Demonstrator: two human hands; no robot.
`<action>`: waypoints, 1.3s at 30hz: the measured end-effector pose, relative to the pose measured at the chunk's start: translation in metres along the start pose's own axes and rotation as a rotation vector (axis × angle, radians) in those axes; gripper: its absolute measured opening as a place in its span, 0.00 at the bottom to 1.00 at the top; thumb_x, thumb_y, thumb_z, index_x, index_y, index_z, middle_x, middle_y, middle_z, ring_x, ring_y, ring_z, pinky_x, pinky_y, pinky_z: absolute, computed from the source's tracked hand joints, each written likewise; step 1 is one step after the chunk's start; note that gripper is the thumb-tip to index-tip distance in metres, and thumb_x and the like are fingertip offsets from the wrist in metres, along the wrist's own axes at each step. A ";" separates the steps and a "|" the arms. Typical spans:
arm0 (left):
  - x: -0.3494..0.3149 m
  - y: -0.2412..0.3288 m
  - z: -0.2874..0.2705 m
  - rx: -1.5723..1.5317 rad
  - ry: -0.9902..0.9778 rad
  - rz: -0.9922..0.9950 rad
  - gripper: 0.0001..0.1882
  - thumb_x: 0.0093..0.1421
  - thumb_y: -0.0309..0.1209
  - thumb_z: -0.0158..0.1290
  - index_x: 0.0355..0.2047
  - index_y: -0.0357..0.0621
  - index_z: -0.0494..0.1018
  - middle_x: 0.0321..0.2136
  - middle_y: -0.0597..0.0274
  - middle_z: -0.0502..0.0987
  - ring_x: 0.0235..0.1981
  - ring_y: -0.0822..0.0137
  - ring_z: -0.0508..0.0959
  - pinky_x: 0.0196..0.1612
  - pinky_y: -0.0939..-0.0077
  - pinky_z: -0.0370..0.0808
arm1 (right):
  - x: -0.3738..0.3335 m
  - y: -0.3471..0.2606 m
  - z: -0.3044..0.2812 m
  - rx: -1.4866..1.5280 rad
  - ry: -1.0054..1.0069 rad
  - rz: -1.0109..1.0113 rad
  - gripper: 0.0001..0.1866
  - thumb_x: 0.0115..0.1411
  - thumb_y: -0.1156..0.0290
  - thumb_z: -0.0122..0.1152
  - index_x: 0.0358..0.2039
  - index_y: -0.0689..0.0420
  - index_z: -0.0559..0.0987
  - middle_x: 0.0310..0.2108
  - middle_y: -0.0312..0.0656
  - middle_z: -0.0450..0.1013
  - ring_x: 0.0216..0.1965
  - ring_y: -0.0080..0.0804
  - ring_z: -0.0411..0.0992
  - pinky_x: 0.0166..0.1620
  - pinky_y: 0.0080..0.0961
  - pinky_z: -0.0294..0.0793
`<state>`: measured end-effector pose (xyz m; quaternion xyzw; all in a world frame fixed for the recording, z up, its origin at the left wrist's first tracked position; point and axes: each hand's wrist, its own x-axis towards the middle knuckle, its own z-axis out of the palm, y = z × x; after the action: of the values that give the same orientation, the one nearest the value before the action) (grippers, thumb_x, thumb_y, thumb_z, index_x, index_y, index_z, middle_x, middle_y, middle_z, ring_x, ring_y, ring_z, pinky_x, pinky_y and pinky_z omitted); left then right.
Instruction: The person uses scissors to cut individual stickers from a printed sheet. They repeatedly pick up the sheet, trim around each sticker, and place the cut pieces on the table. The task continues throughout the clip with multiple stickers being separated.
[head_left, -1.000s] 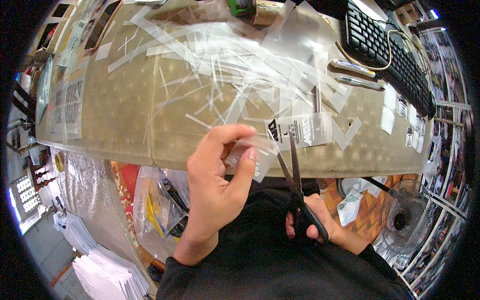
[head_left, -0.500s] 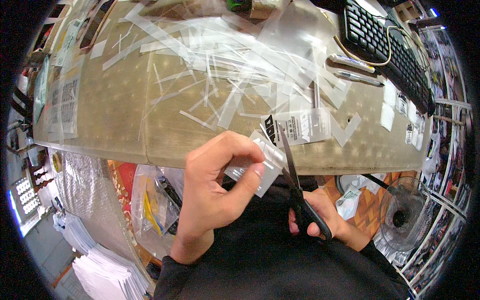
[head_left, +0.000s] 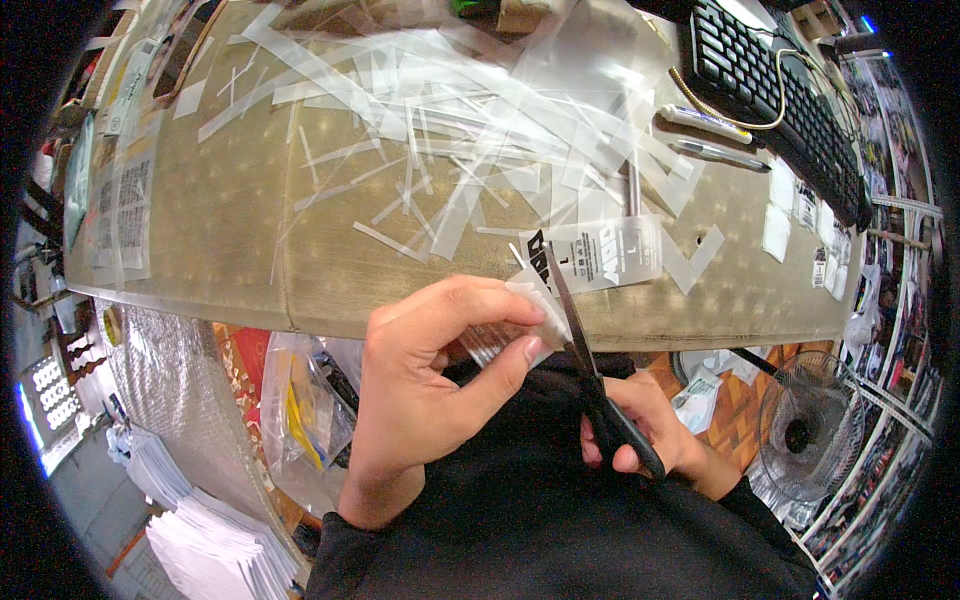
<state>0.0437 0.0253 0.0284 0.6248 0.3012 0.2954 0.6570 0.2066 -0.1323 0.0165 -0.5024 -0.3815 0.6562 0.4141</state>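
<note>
Between thumb and fingertips, my left hand (head_left: 440, 370) pinches a small translucent film piece (head_left: 545, 312) with pale print, tilted and catching the light. My right hand (head_left: 645, 430) grips black-handled scissors (head_left: 572, 310), whose blades point up and away beside the film's right edge. Whether the blades touch the film I cannot tell. Just beyond the scissors, a clear printed film sheet (head_left: 630, 252) with black and white lettering lies at the table's near edge. Part of it is hidden by the blades.
Many clear film strips (head_left: 420, 130) lie heaped across the table (head_left: 230, 240). A black keyboard (head_left: 780, 110), a marker (head_left: 705, 125) and a pen (head_left: 730, 155) sit at the right. Below the table are a wire-mesh fan guard (head_left: 810, 430) and stacked white sheets (head_left: 220, 540).
The film in my left hand has turned, so its printed face now shows less and shines more. My left fingers shifted slightly; the scissors have tilted a little to the left.
</note>
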 end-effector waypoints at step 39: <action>0.002 0.008 -0.009 0.203 -0.057 0.034 0.10 0.45 0.20 0.57 0.30 0.38 0.77 0.26 0.59 0.78 0.25 0.73 0.78 0.25 0.85 0.69 | -0.012 0.012 -0.002 -0.094 0.046 0.008 0.22 0.45 0.56 0.70 0.18 0.58 0.68 0.13 0.35 0.64 0.13 0.22 0.62 0.16 0.20 0.55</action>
<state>0.0378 0.0331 0.0364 0.7012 0.3002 0.2567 0.5936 0.2083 -0.1474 0.0095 -0.5377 -0.4004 0.6274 0.3961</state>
